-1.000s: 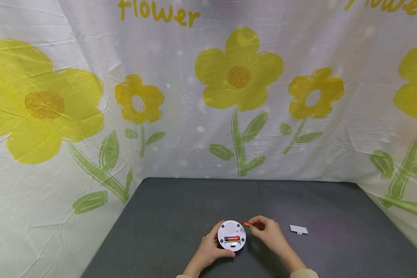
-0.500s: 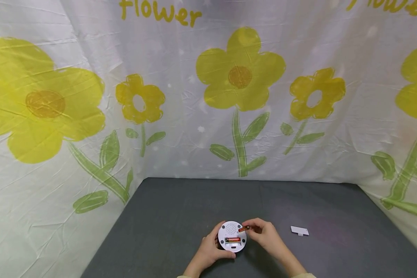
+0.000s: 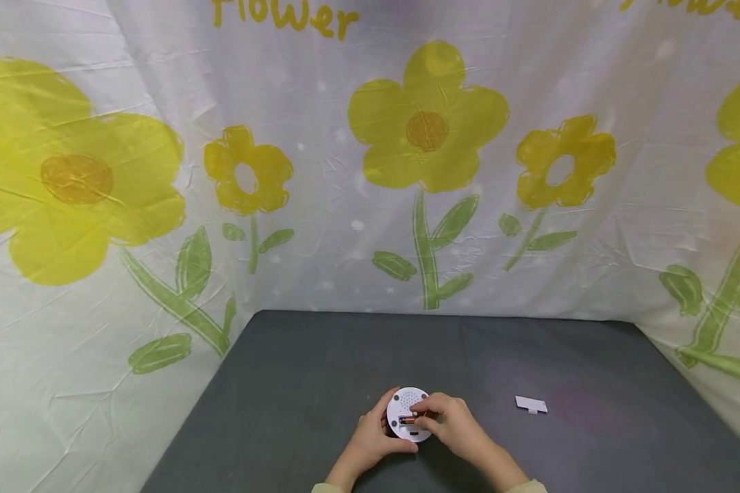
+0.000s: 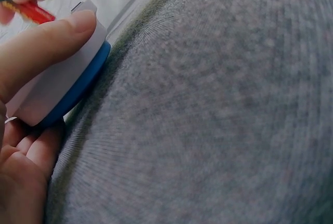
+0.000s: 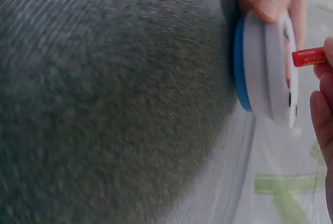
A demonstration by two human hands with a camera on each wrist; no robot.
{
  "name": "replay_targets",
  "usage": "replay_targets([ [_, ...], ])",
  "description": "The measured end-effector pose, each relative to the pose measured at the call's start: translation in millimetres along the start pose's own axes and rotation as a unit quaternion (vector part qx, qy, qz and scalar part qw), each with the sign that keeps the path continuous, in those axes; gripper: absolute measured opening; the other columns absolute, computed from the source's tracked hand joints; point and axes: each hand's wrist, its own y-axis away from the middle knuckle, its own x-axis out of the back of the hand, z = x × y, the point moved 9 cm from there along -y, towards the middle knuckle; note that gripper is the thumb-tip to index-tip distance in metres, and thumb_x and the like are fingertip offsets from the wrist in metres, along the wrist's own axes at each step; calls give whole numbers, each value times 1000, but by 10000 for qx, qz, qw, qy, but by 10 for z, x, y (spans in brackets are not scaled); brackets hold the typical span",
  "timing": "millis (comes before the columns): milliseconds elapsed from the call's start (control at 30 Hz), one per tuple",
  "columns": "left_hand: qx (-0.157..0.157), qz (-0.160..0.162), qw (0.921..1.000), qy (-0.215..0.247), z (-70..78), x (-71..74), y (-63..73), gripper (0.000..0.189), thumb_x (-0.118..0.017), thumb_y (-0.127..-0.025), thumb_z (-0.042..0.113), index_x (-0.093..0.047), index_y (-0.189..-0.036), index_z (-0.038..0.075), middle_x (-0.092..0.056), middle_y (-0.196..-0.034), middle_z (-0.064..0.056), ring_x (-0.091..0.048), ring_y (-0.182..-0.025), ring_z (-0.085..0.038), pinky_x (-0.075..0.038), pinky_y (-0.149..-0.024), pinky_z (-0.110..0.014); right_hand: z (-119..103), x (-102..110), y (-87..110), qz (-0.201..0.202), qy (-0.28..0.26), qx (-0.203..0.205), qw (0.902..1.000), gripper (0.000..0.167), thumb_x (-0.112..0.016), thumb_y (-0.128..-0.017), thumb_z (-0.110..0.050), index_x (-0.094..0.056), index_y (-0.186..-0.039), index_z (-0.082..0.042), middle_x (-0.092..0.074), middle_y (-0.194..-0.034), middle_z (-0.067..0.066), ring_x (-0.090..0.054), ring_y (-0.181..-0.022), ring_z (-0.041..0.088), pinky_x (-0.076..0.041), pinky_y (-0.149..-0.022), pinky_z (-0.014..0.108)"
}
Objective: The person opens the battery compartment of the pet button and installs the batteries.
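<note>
My left hand [image 3: 370, 433] grips a round white device [image 3: 399, 405] by its edge, thumb on the near side and fingers around the far left. The device has a blue band [image 4: 78, 89] around its lower edge, and its face with speaker holes and a battery compartment points up. One red battery [image 3: 407, 420] shows in the compartment, partly behind my right fingers. With thumb and fingertips my right hand [image 3: 459, 426] pinches another red battery [image 5: 309, 57], held just above the compartment and apart from the face in the right wrist view.
A small white battery cover [image 3: 531, 404] with a tab lies on the dark grey table [image 3: 321, 363], right of my hands. A white curtain [image 3: 321, 253] with yellow flowers hangs behind the table and along its sides.
My right hand has moved left with its battery, from beside the device to over the compartment, turning the battery on the way. The left hand keeps its grip on the device.
</note>
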Motion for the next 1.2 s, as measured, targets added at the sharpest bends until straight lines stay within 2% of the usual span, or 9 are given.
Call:
replay_targets([
  [100,-31,9,10000,-69,-109,-10,-22,96,-86,-63,10,-31,-142,0,-50,-129,-15,-54,-108,-14,-45,-82,-21,-89,-79,-10,-155,417,463,9979,16,-73,-76,-1,-71,-92,-2,-64,-85,1,-56,-78,9,-48,-64,24],
  [200,29,-15,10000,-40,-187,-16,-30,97,-86,-64,14,-30,-143,4,-50,-130,-12,-53,-109,-13,-45,-82,-21,-151,-153,-8,-326,962,816,9915,20,-72,-75,2,-71,-94,-2,-63,-89,0,-55,-82,11,-48,-68,23],
  [367,62,-26,10000,-38,-185,-5,-45,97,-86,-64,16,-30,-143,5,-50,-131,-11,-53,-110,-15,-45,-82,-22,-217,-225,-5,-443,1701,1161,9775,27,-74,-74,1,-70,-100,-4,-61,-92,-1,-55,-86,12,-48,-71,24],
  [500,10,-26,10000,-31,-126,-6,-42,96,-86,-64,13,-31,-142,4,-51,-129,-12,-54,-107,-14,-45,-82,-21,-229,-228,4,-280,1734,1212,9770,32,-75,-73,2,-65,-101,-9,-58,-88,-4,-52,-81,9,-46,-67,22],
  [733,27,-66,10000,48,162,12,31,90,-84,-65,8,-34,-140,3,-52,-126,-17,-55,-105,-15,-46,-81,-22,-235,-252,44,-183,1704,1540,9731,26,-73,-73,2,-62,-89,-14,-55,-91,-5,-52,-86,10,-47,-71,25],
  [867,19,-37,10000,10,138,35,21,91,-85,-65,10,-34,-140,4,-52,-127,-15,-54,-106,-15,-45,-82,-22,-223,-255,22,-184,1729,1502,9732,25,-73,-74,2,-62,-91,-14,-55,-90,-4,-51,-84,10,-46,-70,27],
  [1100,35,-36,10000,-77,-191,-12,-48,97,-86,-64,17,-31,-143,5,-52,-128,-10,-53,-107,-12,-45,-83,-21,-149,-262,41,-336,2042,988,9733,24,-73,-77,-8,-62,-93,-21,-52,-86,-9,-49,-82,8,-33,-60,25],
  [1200,53,-37,10000,-13,-241,-26,-52,98,-87,-63,18,-31,-144,8,-52,-127,-9,-53,-107,-12,-45,-83,-22,-129,-286,64,-515,1857,1001,9761,25,-72,-78,-6,-62,-95,-21,-50,-88,-8,-48,-81,8,-37,-60,26],
])
